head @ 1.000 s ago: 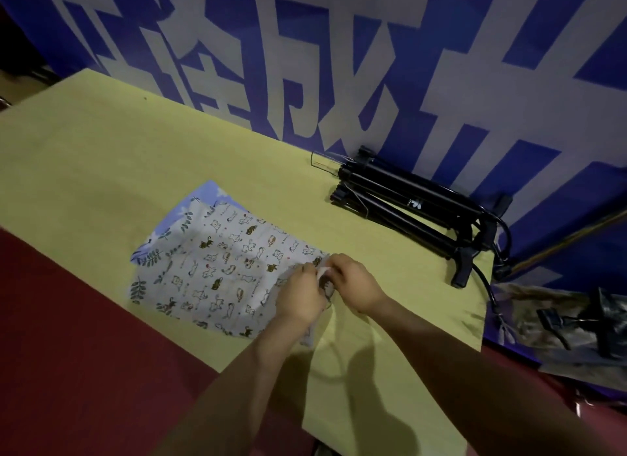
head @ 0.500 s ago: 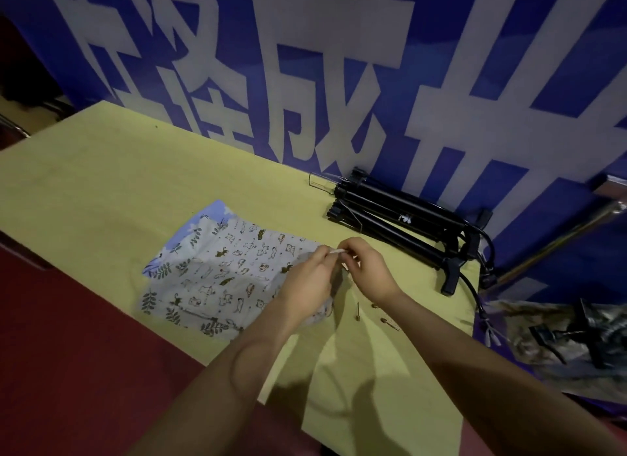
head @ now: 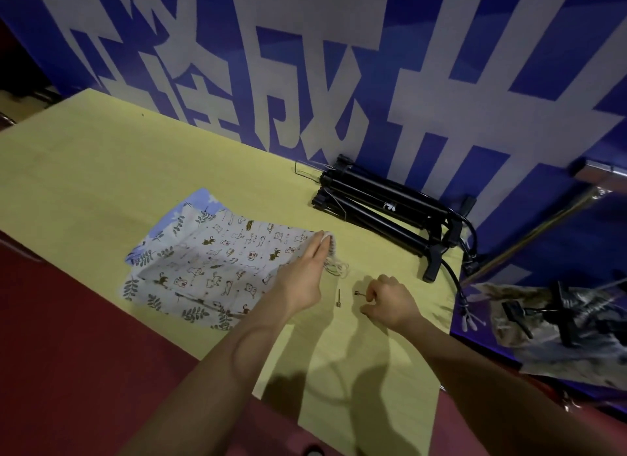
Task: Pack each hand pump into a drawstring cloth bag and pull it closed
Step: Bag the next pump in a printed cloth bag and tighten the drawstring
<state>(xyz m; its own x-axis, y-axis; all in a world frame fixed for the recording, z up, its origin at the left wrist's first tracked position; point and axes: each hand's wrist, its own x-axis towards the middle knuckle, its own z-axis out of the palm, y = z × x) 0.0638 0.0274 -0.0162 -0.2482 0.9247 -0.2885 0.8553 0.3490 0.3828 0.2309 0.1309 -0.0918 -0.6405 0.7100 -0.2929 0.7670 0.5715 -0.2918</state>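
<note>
A small white logo [head: 388,205] marks one of the black hand pumps [head: 383,214] stacked at the yellow table's [head: 101,170] far edge; it is too small to read. Large white Chinese characters fill the blue banner [head: 339,65] behind. The top drawstring bag [head: 217,262], printed with small animals, lies flat on the others. The hands, together at its mouth half a second ago, are now apart: the left hand [head: 305,269] lies flat with straight fingers on the bag's mouth, while the right hand [head: 390,301] pinches a small metal needle [head: 359,294] on the table. A second needle [head: 338,297] lies between them.
</note>
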